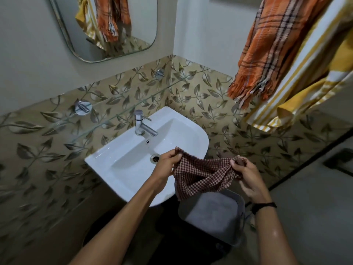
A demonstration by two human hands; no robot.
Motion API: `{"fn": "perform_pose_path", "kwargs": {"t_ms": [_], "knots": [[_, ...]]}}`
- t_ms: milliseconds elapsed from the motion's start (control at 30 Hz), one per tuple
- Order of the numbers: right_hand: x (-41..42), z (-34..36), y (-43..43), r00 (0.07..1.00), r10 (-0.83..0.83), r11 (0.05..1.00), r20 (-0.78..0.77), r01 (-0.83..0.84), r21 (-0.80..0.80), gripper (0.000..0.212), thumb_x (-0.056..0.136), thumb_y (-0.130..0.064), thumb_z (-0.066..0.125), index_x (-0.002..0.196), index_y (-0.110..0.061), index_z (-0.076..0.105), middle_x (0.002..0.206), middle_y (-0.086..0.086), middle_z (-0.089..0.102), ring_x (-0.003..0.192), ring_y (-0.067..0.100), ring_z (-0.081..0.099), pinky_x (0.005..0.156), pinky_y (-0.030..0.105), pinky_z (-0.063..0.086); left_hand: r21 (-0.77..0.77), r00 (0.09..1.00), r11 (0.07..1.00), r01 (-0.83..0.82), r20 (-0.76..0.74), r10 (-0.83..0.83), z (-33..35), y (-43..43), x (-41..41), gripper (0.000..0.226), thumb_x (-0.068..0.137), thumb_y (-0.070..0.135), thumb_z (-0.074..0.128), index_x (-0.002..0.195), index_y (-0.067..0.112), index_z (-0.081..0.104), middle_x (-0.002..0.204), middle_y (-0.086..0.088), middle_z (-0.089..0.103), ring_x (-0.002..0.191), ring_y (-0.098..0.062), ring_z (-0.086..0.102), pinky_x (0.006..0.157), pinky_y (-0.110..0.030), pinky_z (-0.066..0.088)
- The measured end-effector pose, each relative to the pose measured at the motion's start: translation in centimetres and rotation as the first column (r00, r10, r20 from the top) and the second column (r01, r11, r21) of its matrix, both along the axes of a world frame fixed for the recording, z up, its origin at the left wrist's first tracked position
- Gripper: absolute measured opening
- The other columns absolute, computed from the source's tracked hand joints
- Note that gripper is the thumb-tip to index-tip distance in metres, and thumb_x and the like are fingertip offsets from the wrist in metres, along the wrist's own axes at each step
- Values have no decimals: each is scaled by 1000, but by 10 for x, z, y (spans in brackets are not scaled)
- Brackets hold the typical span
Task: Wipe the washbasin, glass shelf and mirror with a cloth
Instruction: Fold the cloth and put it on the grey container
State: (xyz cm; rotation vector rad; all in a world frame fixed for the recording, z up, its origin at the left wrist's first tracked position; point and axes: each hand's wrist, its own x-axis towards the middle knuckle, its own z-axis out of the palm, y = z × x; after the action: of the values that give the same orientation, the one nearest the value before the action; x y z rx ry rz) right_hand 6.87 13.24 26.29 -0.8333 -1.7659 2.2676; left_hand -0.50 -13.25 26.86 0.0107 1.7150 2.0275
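Though slack, cloth (202, 175) between left hand (168, 163) and right hand (248, 178), an end in each pinch.

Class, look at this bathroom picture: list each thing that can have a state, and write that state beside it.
Checked cloth: bunched, held between both hands.
Left hand: pinches one end of the cloth.
Right hand: pinches the other end.
Tap: off, no water running.
Washbasin: no standing water.
Drain: unplugged.
Mirror: on the wall, reflecting hung towels.
Orange towel: hanging.
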Motion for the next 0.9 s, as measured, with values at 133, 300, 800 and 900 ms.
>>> {"fn": "perform_pose_path", "kwargs": {"t_ms": [133, 300, 800, 900], "knots": [[23, -27, 1, 986, -83, 884, 145, 140, -446, 25, 101, -6, 50, 119, 9, 60, 121, 25, 65, 112, 36, 63, 79, 45, 61, 5, 995, 999, -33, 93, 33, 8, 22, 15, 28, 104, 26, 50, 110, 8, 71, 100, -1, 77, 93, -18, 68, 77, -33, 50], [45, -46, 10, 972, -70, 936, 225, 142, -322, 23, 97, -12, 61, 115, 2, 63, 122, 23, 67, 108, 35, 66, 83, 49, 59, -25, 996, 999, 24, 92, -22, 5, 46, 27, 25, 104, 26, 50, 113, 13, 70, 105, -6, 76, 93, -19, 71, 74, -30, 53], [23, -7, 34, 828, 561, 704, -6, -473, 530, 36, 81, -11, 82, 116, -12, 74, 105, 6, 72, 99, 14, 69, 89, 29, 53, -498, 689, 776, 387, -403, -602, -22, 113, 23, 19, 99, 26, 61, 100, 43, 70, 100, 13, 73, 98, -8, 68, 88, -29, 54], [17, -12, 40, 818, 569, 627, 83, -497, 600, 26, 84, -12, 79, 109, -17, 78, 99, 1, 73, 95, 15, 69, 90, 36, 55, -448, 778, 834, 321, -377, -502, -43, 112, 24, 9, 94, 30, 67, 97, 23, 72, 95, -1, 74, 93, -16, 69, 88, -44, 54]]}}
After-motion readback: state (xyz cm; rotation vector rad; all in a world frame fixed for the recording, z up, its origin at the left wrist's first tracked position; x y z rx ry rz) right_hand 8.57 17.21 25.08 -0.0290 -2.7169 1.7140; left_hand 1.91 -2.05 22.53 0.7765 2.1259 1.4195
